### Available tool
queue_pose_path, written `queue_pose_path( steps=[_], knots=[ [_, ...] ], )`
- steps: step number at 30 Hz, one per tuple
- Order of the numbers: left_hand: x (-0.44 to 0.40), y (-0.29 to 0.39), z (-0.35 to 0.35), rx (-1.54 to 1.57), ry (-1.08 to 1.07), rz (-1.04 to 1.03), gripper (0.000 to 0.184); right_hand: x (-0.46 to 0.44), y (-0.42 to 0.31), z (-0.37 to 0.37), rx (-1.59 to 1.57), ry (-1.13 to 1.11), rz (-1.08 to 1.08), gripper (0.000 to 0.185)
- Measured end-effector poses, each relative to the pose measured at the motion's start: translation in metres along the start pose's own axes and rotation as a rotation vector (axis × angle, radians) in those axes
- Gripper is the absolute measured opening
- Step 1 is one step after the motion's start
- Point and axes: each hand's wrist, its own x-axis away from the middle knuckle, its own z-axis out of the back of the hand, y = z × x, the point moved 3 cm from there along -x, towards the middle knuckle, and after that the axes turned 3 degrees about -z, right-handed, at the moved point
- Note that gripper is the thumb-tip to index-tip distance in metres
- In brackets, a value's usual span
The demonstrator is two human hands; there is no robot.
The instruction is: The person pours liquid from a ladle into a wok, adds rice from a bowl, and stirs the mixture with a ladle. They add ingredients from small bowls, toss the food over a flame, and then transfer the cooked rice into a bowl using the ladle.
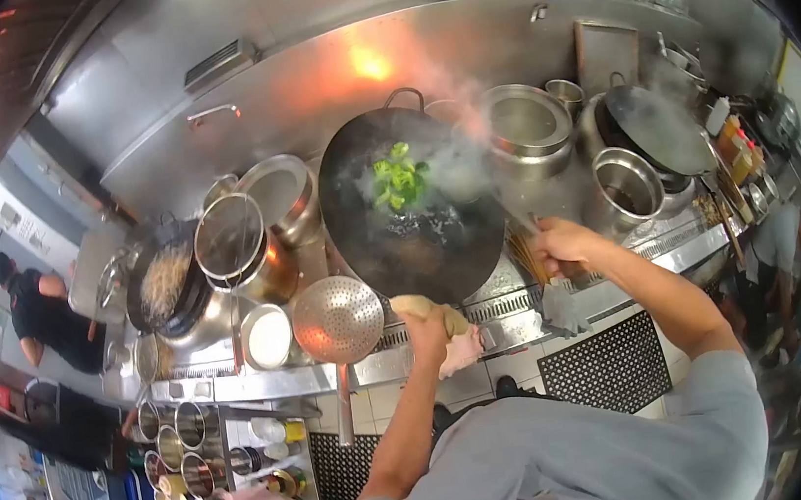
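A large black wok (370,244) sits on the stove, tilted toward me, with bright green leafy vegetables (398,177) in it and shiny liquid below them. My left hand (430,332) is closed around a folded beige cloth (417,304) at the wok's near rim. Whatever part of the wok lies under the cloth is hidden. My right hand (563,243) grips the handle of a ladle (518,214); its head, over the wok's right side, is blurred by steam. Just left of my left hand, a perforated strainer (337,318) rests with its handle pointing toward me.
Metal pots (628,186) and a second steaming wok (656,130) stand to the right. On the left are a wok with pale food (167,281), a strainer-topped pot (229,238) and a white-filled container (267,337). A co-worker (54,314) stands far left. Steam and orange glow rise behind.
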Motion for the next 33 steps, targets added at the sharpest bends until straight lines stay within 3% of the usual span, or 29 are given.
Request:
queue_pose_path(
  steps=[3, 5, 6, 9, 10, 13, 14, 15, 16, 17, 18, 19, 21, 22, 24, 27, 29, 31, 33],
  knots=[
    [0.01, 0.031, -0.01, 0.276, -0.093, 0.244, 0.033, -0.013, -0.006, -0.041, -0.188, -0.18, 0.003, 0.017],
    [-0.008, 0.054, -0.01, 0.324, -0.192, 0.358, 0.021, -0.041, 0.004, -0.064, -0.492, -0.356, -0.082, 0.014],
    [-0.007, 0.051, -0.011, 0.516, -0.156, 0.488, 0.008, -0.041, 0.006, -0.074, -0.701, -0.438, -0.165, 0.013],
    [0.021, 0.038, 0.004, 0.687, -0.214, 0.688, 0.01, -0.041, 0.019, -0.085, -0.847, -0.567, -0.235, 0.012],
    [0.027, 0.063, -0.002, 0.7, -0.19, 0.718, 0.011, -0.041, 0.017, -0.088, -0.855, -0.566, -0.228, 0.012],
    [-0.035, -0.021, -0.017, 0.907, -0.571, 0.636, 0.012, -0.064, 0.008, -0.103, -0.881, -0.507, -0.117, 0.012],
    [-0.041, -0.016, -0.018, 0.925, -0.542, 0.648, 0.012, -0.056, 0.006, -0.107, -0.875, -0.495, -0.166, 0.011],
    [-0.046, -0.007, -0.019, 0.943, -0.512, 0.66, 0.013, -0.054, 0.018, -0.098, -0.524, -0.477, 0.147, 0.014],
    [-0.028, 0.043, -0.016, 0.878, -0.415, 0.66, 0.013, -0.049, 0.018, -0.096, -0.594, -0.462, 0.055, 0.017],
    [-0.026, 0.044, -0.014, 0.753, -0.338, 0.659, 0.013, -0.045, 0.023, -0.092, -0.677, -0.441, -0.062, 0.02],
    [-0.023, 0.045, -0.011, 0.624, -0.265, 0.666, 0.014, -0.051, 0.022, -0.088, -0.542, -0.567, -0.044, 0.022],
    [-0.043, 0.007, -0.014, 0.769, -0.246, 0.831, 0.014, -0.054, 0.015, -0.095, -0.553, -0.356, -0.014, 0.021],
    [-0.07, -0.023, -0.011, 0.849, -0.266, 0.715, 0.017, -0.06, 0.012, -0.087, -0.578, -0.412, -0.027, 0.015],
    [-0.065, 0.004, -0.013, 0.832, -0.257, 0.717, 0.018, -0.051, 0.008, -0.078, -0.652, -0.449, -0.044, 0.011],
    [-0.04, 0.037, -0.004, 0.767, -0.284, 0.743, 0.019, -0.036, 0.018, -0.068, -0.792, -0.531, -0.083, 0.023],
    [-0.075, -0.002, 0.016, 0.629, -0.306, 0.657, 0.019, -0.02, 0.019, -0.056, -0.807, -0.542, -0.07, 0.024],
    [-0.07, -0.018, 0.03, 0.225, -0.228, 0.344, 0.036, 0.009, 0.022, -0.035, -0.631, -0.449, 0.028, 0.009],
    [-0.043, -0.025, 0.046, -0.233, -0.139, -0.001, 0.047, 0.03, 0.018, -0.015, -0.49, -0.359, 0.015, 0.009],
    [-0.026, -0.055, 0.057, -0.261, -0.181, 0.001, 0.061, 0.035, -0.001, -0.012, -0.309, -0.339, -0.057, 0.011]
  ],
)
